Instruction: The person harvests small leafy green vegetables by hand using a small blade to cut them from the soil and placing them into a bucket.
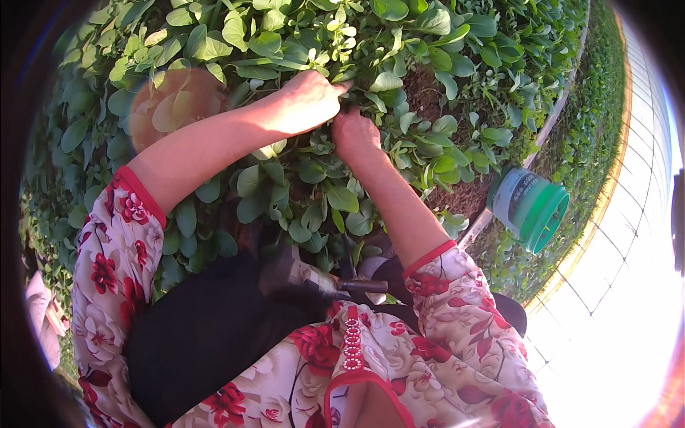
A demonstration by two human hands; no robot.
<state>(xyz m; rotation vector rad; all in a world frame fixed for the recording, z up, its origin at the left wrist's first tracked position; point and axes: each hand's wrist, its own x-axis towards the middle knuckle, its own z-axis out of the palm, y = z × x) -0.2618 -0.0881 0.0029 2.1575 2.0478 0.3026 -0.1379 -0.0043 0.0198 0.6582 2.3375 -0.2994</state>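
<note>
Dense leafy green plants [342, 198] with rounded leaves fill the ground before me. My left hand [313, 101] reaches in from the left among the stems, its fingers bent and pointing right. Just below it, nearly touching, my right hand [356, 131] is curled with its fingertips down in the foliage. Leaves and shadow hide most of the fingertips of both hands, so whether either pinches a stem cannot be told. Beneath my forearms, near my lap, lies a tool or piece of equipment with a short brown cylindrical part [364, 285].
A green plastic tub [543, 214] with a label lies tilted at the right, beside a pale strip [556, 115] edging the bed. Bare soil [428, 96] shows between plants. Farther right stands a pale sheet wall with netting [615, 251]. Part of another person [43, 315] shows at the lower left.
</note>
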